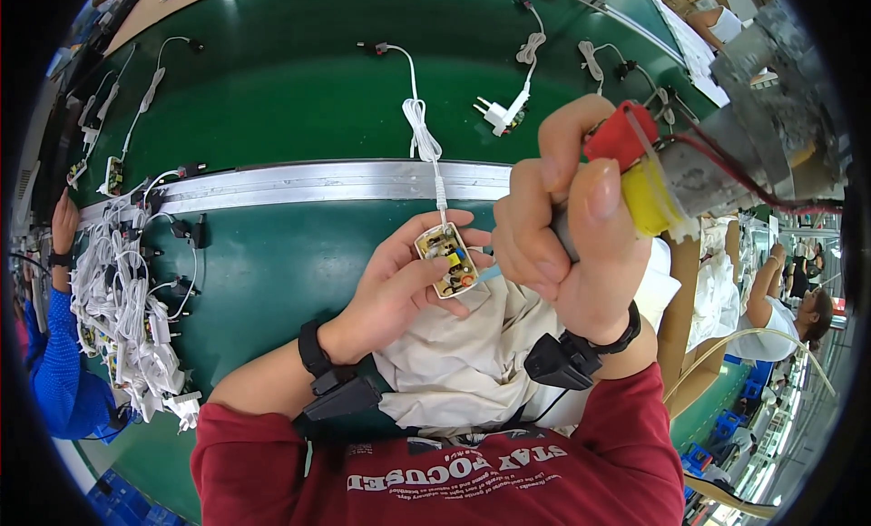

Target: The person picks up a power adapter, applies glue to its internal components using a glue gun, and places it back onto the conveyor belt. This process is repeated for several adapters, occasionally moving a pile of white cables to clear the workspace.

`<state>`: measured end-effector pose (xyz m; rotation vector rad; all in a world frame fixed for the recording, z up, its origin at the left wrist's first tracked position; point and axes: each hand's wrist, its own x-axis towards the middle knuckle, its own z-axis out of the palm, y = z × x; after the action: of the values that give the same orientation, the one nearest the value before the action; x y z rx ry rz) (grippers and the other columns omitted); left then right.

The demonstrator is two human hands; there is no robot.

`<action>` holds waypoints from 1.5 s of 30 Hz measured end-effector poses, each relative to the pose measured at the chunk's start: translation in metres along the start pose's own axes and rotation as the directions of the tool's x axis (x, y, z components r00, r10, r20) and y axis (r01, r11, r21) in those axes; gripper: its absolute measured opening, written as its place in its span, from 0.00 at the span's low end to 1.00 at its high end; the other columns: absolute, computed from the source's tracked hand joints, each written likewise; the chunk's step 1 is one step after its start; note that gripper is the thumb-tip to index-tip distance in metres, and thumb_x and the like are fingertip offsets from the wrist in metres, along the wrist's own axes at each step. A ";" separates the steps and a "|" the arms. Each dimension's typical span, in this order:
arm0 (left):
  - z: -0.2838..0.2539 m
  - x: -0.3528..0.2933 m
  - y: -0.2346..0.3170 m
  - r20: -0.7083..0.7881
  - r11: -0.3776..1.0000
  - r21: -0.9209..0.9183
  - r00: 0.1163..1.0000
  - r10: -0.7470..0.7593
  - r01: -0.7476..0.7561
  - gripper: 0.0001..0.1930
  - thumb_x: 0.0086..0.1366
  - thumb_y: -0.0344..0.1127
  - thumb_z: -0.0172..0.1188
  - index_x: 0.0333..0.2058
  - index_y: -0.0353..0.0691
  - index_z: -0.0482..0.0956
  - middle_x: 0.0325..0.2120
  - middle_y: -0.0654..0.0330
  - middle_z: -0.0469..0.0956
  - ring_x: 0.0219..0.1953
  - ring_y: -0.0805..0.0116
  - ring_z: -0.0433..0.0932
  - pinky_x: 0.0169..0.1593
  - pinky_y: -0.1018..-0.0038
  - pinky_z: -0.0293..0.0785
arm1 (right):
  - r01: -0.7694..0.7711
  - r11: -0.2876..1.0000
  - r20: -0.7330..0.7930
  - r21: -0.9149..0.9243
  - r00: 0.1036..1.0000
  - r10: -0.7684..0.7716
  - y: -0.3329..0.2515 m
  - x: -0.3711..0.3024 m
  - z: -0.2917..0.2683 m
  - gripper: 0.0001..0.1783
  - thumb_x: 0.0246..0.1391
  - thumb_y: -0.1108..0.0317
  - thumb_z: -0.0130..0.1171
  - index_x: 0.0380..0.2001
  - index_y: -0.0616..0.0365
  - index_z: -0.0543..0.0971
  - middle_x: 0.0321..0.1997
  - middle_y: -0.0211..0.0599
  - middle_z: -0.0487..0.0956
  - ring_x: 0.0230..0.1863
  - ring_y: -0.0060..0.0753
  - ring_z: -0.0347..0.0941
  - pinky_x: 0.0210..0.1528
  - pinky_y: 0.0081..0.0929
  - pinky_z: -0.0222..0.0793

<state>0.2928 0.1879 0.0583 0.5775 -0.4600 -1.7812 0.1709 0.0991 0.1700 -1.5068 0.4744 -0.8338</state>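
My left hand (390, 285) is closed around an open power adapter (446, 261), thumb lying across its side. Inside the white casing, the circuit board and its small parts face up. From the adapter's far end, a bundled white cable (420, 131) runs over the metal rail to a black plug. My right hand (581, 226) is raised, fingers wrapped around a grey tool (717, 158) with red and yellow sections and thin wires. The exact kind of tool is unclear. A pale blue tip (491, 273) shows beside the adapter, below my right fingers. Off-white cloth (463, 363) lies beneath.
A silver rail (336, 183) crosses the green bench. Beyond it lie corded adapters, one with a white two-pin plug (499, 114). At left, a heap of white adapters and cables (127, 299) sits near a co-worker's blue sleeve (68, 363). A cardboard box (694, 326) stands at right.
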 end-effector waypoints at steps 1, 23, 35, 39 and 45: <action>0.000 0.000 0.000 -0.001 1.000 -0.002 1.000 0.001 -0.001 0.21 0.64 0.26 0.42 0.57 0.40 0.59 0.52 0.53 0.67 0.53 0.64 0.71 0.40 0.72 0.80 | -0.013 1.000 -0.003 0.000 1.000 0.013 -0.001 0.000 0.000 0.23 0.59 0.43 0.44 0.33 0.52 0.58 0.08 0.25 0.57 0.07 0.15 0.47 0.09 0.17 0.43; -0.002 0.000 -0.003 0.119 0.971 -0.224 0.991 -0.058 0.084 0.23 0.66 0.30 0.41 0.60 0.36 0.52 0.56 0.53 0.61 0.54 0.62 0.68 0.54 0.60 0.71 | -0.050 0.980 -0.039 0.195 0.998 0.059 0.004 -0.010 0.001 0.18 0.53 0.57 0.57 0.33 0.62 0.66 0.22 0.24 0.67 0.21 0.11 0.59 0.23 0.14 0.53; 0.000 0.002 -0.003 0.098 0.979 -0.193 0.994 -0.052 0.070 0.23 0.66 0.30 0.41 0.60 0.36 0.52 0.56 0.53 0.62 0.55 0.64 0.67 0.55 0.60 0.70 | -0.074 0.995 -0.041 0.074 0.996 0.077 -0.006 -0.003 0.006 0.26 0.58 0.45 0.44 0.43 0.60 0.61 0.13 0.24 0.60 0.11 0.14 0.51 0.14 0.16 0.48; 0.005 0.016 0.011 0.071 0.998 -0.049 0.997 0.029 -0.025 0.23 0.66 0.29 0.42 0.60 0.39 0.55 0.55 0.54 0.63 0.56 0.64 0.67 0.54 0.61 0.71 | -0.067 0.998 -0.056 0.002 0.996 0.067 -0.012 -0.001 0.005 0.30 0.60 0.41 0.39 0.47 0.59 0.58 0.09 0.24 0.56 0.07 0.15 0.48 0.10 0.16 0.46; -0.007 0.099 0.082 0.165 0.700 0.558 0.886 0.433 -0.446 0.23 0.60 0.28 0.51 0.55 0.43 0.63 0.46 0.56 0.70 0.46 0.61 0.73 0.47 0.66 0.75 | -0.064 0.995 -0.045 0.074 0.997 0.067 -0.013 -0.004 0.010 0.26 0.61 0.46 0.40 0.45 0.60 0.61 0.10 0.24 0.56 0.07 0.15 0.49 0.11 0.16 0.46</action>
<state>0.3372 0.0704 0.0858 0.7930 -1.0927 -1.1601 0.1738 0.1104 0.1829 -1.4006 0.5208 -0.8285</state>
